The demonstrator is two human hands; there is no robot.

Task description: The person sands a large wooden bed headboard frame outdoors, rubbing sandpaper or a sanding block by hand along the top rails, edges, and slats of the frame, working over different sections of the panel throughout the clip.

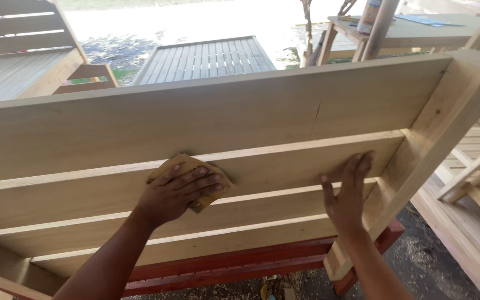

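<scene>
Left hand (180,191) presses folded sandpaper (193,166) flat under spread fingers onto the slat (284,166), whose length runs rightward toward the right hand (348,194), lying open-palmed.

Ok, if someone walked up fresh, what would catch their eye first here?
The big pale wooden frame of stacked planks fills the view, tilted across the middle. On it, the left hand presses a tan sheet of sandpaper against a plank, while the right hand lies flat on the wood nearer the upright post. Below runs a red bench.
</scene>
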